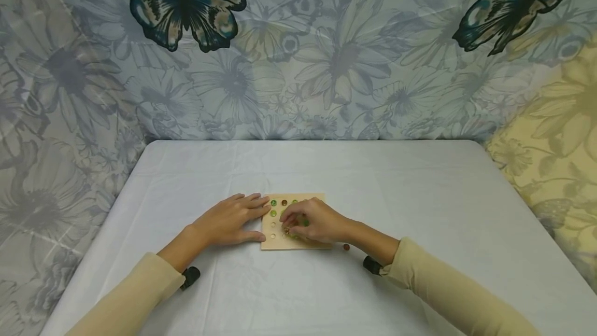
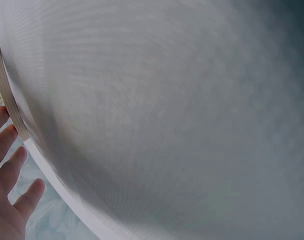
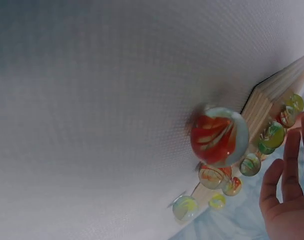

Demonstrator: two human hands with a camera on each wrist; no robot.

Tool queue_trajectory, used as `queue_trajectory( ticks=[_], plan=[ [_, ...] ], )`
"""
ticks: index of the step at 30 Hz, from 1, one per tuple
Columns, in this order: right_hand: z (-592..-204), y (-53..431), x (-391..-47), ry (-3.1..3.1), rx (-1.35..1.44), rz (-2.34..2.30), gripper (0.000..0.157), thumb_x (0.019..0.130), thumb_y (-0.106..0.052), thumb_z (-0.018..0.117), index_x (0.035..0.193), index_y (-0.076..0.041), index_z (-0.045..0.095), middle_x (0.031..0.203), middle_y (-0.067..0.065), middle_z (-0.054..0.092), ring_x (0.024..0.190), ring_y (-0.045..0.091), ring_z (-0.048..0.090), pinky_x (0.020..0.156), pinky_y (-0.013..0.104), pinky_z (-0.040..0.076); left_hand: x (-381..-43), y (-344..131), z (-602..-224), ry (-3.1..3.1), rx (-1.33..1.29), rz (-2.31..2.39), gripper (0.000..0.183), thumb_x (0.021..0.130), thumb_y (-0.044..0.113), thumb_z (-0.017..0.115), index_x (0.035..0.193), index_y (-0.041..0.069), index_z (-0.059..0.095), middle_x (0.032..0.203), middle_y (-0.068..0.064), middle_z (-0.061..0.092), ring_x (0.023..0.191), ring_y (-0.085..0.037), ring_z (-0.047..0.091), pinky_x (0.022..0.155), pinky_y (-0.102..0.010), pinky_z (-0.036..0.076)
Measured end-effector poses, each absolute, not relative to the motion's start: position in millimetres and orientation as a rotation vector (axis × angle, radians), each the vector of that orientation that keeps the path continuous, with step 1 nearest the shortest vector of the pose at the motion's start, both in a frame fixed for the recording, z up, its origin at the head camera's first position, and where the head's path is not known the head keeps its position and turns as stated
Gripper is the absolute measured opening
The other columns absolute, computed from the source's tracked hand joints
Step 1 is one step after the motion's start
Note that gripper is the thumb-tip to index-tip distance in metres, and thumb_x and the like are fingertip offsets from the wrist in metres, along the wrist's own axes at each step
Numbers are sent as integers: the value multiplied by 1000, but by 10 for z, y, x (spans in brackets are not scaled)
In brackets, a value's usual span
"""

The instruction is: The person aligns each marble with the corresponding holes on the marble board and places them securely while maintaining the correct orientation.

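Observation:
A flat wooden board [image 1: 267, 246] with rows of round hollows lies before me, green and reddish-brown glass marbles [image 1: 273, 203] sitting in its far rows. My left hand [image 1: 230, 220] rests at the board's left edge, fingers spread and thumb near the front corner. In the left wrist view, the fingertips touch the board's layered side [image 2: 7, 87]. Over the middle of the board, my right hand [image 1: 322, 222] pinches a reddish-brown marble [image 1: 286, 231] between thumb and fingers, close above the nearer hollows. The palm hides much of the board's right half.
On the white cloth [image 1: 261, 294], just right of the board, lies a loose reddish marble [image 1: 346, 247]; the right wrist view shows it as a large red-and-clear marble [image 3: 219, 136]. Several other marbles appear behind it along the board. A patterned butterfly cloth [image 1: 298, 92] hangs behind the table.

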State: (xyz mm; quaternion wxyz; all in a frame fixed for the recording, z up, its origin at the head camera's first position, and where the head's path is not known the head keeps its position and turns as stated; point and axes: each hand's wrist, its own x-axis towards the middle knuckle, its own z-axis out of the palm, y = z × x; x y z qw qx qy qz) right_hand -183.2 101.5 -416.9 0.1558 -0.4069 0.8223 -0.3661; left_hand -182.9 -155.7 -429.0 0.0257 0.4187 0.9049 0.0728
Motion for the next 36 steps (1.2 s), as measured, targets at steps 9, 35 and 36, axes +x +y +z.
queue_trajectory(
  ticks=[9, 35, 36],
  plan=[
    [-4160, 962, -1804, 2409, -1195, -934, 22, 82, -10, 70, 104, -10, 67, 94, -8, 68, 88, 2, 60, 80, 21, 48, -1832, -1561, -4300, 2790, 1298, 234, 72, 85, 64, 46, 139, 17, 44, 146, -1, 36, 133, -24, 34, 105, -48, 30],
    [-4050, 1152, -1789, 2456, -1168, -993, 25, 83, -9, 69, 107, -7, 66, 96, -3, 68, 86, 11, 62, 75, 28, 52, -1834, -1561, -4314, 2800, 1291, 207, 73, 85, 65, 47, 139, 17, 44, 146, 0, 36, 133, -23, 34, 105, -47, 30],
    [-4048, 1185, -1787, 2459, -1149, -997, 25, 83, -10, 69, 108, -7, 66, 96, -3, 68, 87, 11, 62, 75, 29, 52, -1833, -1560, -4317, 2801, 1292, 211, 72, 85, 65, 47, 139, 17, 44, 145, 0, 36, 133, -23, 34, 104, -47, 30]
  ],
)
